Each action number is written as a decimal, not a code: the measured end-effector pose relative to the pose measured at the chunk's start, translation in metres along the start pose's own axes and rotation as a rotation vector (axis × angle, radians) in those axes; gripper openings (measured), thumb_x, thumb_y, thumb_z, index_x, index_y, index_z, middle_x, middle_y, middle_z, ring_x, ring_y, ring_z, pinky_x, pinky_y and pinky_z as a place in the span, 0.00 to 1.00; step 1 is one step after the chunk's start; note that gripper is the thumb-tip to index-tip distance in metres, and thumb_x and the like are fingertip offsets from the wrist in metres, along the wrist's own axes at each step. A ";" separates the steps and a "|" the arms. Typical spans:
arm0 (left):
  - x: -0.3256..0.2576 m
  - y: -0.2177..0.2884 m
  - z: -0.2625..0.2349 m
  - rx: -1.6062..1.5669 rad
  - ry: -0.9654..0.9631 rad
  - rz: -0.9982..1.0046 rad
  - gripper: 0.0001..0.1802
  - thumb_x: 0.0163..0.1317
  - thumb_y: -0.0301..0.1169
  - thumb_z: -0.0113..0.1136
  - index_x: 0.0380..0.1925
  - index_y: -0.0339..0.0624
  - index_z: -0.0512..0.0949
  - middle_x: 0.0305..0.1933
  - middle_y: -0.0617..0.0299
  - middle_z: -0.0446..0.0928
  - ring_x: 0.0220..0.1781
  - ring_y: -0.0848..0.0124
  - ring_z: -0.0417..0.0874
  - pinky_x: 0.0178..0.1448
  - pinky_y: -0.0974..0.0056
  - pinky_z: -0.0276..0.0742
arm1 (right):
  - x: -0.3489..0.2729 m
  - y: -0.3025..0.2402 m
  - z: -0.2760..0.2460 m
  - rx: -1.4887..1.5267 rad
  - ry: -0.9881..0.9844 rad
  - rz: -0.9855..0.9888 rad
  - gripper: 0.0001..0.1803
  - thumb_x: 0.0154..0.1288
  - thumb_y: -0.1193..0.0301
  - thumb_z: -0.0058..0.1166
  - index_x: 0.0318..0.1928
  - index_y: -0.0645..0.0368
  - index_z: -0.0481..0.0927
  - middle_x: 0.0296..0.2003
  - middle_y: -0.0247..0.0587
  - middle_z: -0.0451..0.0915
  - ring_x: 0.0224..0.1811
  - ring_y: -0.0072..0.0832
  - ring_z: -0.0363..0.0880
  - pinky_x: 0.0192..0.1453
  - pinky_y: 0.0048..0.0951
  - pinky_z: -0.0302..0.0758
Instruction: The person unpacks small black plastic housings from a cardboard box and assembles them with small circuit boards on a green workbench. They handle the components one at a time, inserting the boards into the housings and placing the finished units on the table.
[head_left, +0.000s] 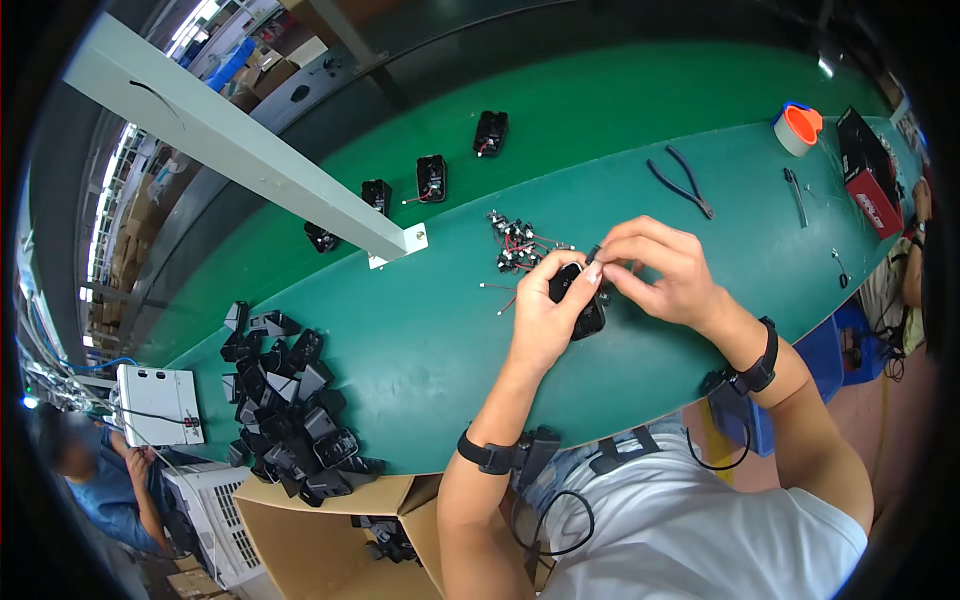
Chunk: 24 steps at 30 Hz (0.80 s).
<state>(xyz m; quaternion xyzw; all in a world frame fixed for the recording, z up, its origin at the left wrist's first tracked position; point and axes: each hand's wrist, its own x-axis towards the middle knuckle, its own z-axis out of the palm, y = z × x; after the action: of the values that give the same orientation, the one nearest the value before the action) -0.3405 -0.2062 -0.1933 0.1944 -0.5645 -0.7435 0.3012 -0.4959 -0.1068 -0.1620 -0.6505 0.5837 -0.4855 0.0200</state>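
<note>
On our smooth green bench [420,350] we see a heap of angular black plastic pieces [290,400] at left – then small connectors with red and black wires [517,240], blue-handled pliers [697,199], and a red-and-black box [870,178] at right

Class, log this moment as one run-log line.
left hand: holding black casing; right hand: at casing's upper end; beyond: wired parts, pliers; bench left: dark pile
</note>
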 end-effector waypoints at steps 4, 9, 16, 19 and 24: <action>0.001 0.004 -0.008 -0.015 -0.176 -0.005 0.14 0.66 0.29 0.48 0.48 0.34 0.74 0.46 0.60 0.78 0.50 0.74 0.76 0.58 0.67 0.70 | 0.002 -0.004 -0.004 0.033 0.019 0.167 0.08 0.56 0.80 0.64 0.37 0.61 0.82 0.43 0.42 0.81 0.38 0.28 0.84 0.35 0.27 0.83; -0.002 0.002 -0.006 0.066 -0.091 0.017 0.23 0.72 0.33 0.42 0.62 0.33 0.70 0.52 0.53 0.77 0.55 0.69 0.77 0.63 0.65 0.68 | 0.002 0.002 -0.009 0.113 0.048 0.107 0.08 0.54 0.79 0.65 0.36 0.63 0.82 0.49 0.47 0.78 0.45 0.33 0.82 0.46 0.30 0.81; -0.001 0.009 -0.007 0.266 0.080 -0.067 0.14 0.72 0.31 0.51 0.50 0.33 0.76 0.37 0.55 0.84 0.33 0.73 0.81 0.40 0.67 0.77 | -0.002 -0.009 0.003 0.152 -0.129 0.014 0.08 0.51 0.76 0.68 0.33 0.58 0.84 0.53 0.44 0.78 0.54 0.39 0.74 0.51 0.35 0.77; 0.002 -0.006 -0.009 0.381 0.144 0.130 0.12 0.71 0.32 0.53 0.40 0.32 0.77 0.31 0.57 0.82 0.30 0.78 0.76 0.34 0.66 0.72 | -0.007 -0.007 0.010 0.205 -0.184 0.072 0.07 0.52 0.76 0.68 0.33 0.59 0.84 0.56 0.45 0.76 0.56 0.37 0.74 0.52 0.35 0.77; -0.001 -0.006 -0.004 0.212 0.191 0.052 0.13 0.73 0.34 0.50 0.35 0.34 0.75 0.27 0.63 0.75 0.31 0.79 0.72 0.35 0.68 0.69 | -0.014 -0.011 0.021 0.401 -0.130 0.226 0.06 0.55 0.74 0.68 0.33 0.60 0.83 0.60 0.48 0.72 0.58 0.37 0.74 0.60 0.37 0.74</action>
<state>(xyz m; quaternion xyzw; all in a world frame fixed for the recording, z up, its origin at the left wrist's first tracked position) -0.3389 -0.2072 -0.2000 0.2804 -0.6136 -0.6497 0.3505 -0.4720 -0.1031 -0.1749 -0.5942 0.5419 -0.5435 0.2407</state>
